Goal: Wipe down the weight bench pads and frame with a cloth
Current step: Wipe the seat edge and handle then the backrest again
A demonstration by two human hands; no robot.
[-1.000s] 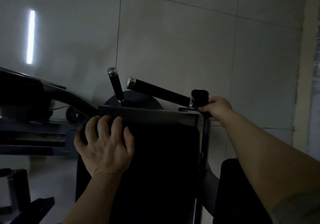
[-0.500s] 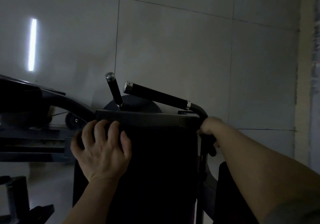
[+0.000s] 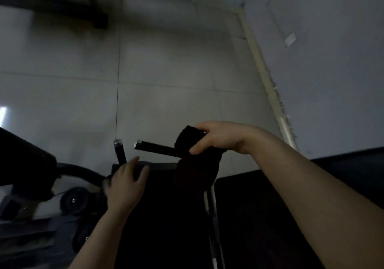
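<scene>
While the room lay dim, the right hand (image 3: 224,138) pinched a dark cloth (image 3: 196,158) over the right handle (image 3: 156,148); the left hand (image 3: 124,182), fingers spread, rested on the bench pad (image 3: 166,216).

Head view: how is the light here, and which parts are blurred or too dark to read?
Head view: the room is dim, so the bench pad is nearly featureless black and the dark cloth in the right hand barely separates from it. The left hand is smeared by motion blur. Glare shows only on the handle end caps and at the left edge. Wide-angle distortion bends the wall line.
</scene>
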